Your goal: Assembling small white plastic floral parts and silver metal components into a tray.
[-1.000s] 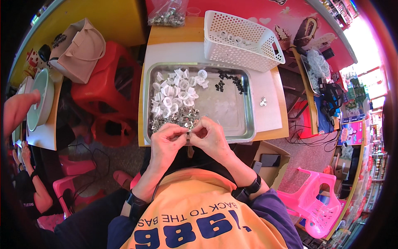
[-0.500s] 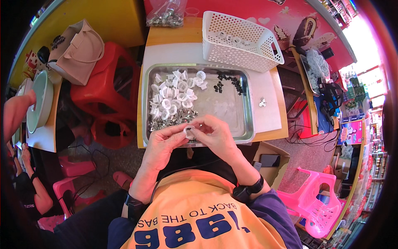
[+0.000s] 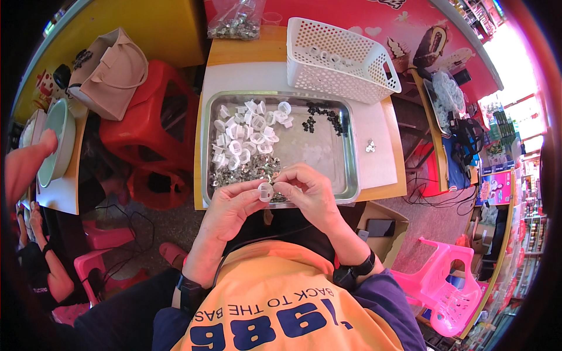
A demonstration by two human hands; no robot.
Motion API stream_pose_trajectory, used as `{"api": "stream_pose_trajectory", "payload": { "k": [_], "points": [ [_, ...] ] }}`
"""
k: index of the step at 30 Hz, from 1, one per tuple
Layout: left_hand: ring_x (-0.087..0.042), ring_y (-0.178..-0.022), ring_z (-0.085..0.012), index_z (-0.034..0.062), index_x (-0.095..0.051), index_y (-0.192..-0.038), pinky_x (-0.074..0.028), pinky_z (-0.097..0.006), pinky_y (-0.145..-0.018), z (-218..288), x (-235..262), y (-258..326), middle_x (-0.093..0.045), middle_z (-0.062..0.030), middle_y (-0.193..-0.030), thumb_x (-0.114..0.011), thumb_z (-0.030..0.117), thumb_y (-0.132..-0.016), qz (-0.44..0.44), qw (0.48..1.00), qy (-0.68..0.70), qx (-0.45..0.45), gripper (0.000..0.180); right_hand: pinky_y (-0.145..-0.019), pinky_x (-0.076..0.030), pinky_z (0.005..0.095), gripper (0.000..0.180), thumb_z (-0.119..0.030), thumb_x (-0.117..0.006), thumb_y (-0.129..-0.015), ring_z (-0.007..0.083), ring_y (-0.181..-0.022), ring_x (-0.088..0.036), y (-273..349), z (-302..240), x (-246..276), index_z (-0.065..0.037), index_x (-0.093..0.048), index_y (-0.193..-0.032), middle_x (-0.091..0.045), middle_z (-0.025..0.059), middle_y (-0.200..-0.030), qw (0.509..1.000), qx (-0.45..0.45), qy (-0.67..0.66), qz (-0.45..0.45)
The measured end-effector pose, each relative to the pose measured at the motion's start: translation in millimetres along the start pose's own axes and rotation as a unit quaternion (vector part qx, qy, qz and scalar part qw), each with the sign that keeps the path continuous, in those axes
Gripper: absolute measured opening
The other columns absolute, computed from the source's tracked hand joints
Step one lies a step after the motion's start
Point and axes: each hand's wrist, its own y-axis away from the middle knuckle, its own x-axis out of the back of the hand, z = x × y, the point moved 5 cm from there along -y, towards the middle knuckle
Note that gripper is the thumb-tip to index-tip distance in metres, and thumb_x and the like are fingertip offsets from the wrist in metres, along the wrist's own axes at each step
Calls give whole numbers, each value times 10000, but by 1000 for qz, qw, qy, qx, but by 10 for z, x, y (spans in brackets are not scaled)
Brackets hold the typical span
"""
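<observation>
Above the near edge of a metal tray point(image 3: 355, 146), my left hand point(image 3: 227, 209) grips a small white ring-shaped plastic part point(image 3: 266, 192) between thumb and fingers. The ring's opening faces up toward me. My right hand point(image 3: 309, 193) is closed in a pinch right beside the ring; whatever its fingertips hold is too small to make out. Inside the tray lies a heap of similar white plastic parts point(image 3: 246, 131) at the left. Small shiny metal pieces point(image 3: 243, 171) are piled nearer my hands, and small black pieces point(image 3: 319, 117) lie scattered at the far right.
Behind the tray stands a white perforated basket point(image 3: 339, 67) with a few white parts inside. A clear bag of metal pieces point(image 3: 235, 26) is at the back. Some small metal pieces point(image 3: 370, 145) sit right of the tray. Another person's arm point(image 3: 26, 158) reaches into a green basin point(image 3: 61, 146) at left.
My right fingers have drawn back slightly to the right from the white ring, whose opening now shows more fully. My left hand keeps hold of it. The other person's hand has shifted in the basin.
</observation>
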Motion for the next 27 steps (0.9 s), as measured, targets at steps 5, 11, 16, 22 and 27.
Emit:
{"api": "stream_pose_trajectory", "payload": {
  "k": [5, 11, 16, 22, 27],
  "points": [
    [-656, -924, -176, -56, -590, -1130, -562, -294, -828, 22, -56, 23, -656, -128, -1031, -593, 36, -867, -16, 999, 46, 20, 278, -656, -459, 263, 115, -78, -688, -802, 132, -753, -576, -14, -18, 10, -30, -683, -907, -606, 59, -865, 1000, -23, -6, -16],
    [-649, -933, -167, -25, -606, -1134, -550, -299, -844, 14, -65, 27, -655, -118, -1045, -615, 48, -865, -30, 998, 51, 26, 279, -647, -449, 258, 133, -115, -696, -800, 135, -736, -565, -14, -9, -6, -42, -696, -910, -600, 59, -842, 999, -42, 20, -18],
    [-649, -917, -167, -20, -609, -1110, -548, -296, -834, 4, -65, 20, -655, -104, -1018, -626, 55, -863, -34, 999, 32, 7, 259, -646, -448, 261, 133, -120, -703, -789, 147, -740, -566, -13, 8, -13, -44, -693, -898, -595, 60, -842, 998, -46, 42, -28],
    [-638, -922, -164, -31, -613, -1091, -540, -290, -829, -8, -45, 14, -648, -97, -1015, -632, 41, -858, -53, 998, -6, -16, 244, -638, -457, 279, 103, -100, -710, -770, 185, -745, -587, -17, -83, -3, -42, -674, -846, -592, 70, -823, 997, 0, 65, -36],
    [-636, -898, -150, -40, -626, -1067, -537, -283, -826, 60, -67, 38, -651, -91, -1002, -631, 40, -858, -54, 996, -69, -33, 223, -681, -462, 311, 110, -61, -725, -722, 226, -778, -589, 7, -90, -5, -58, -659, -810, -588, 63, -830, 984, 87, 154, -31]
  ]
}}
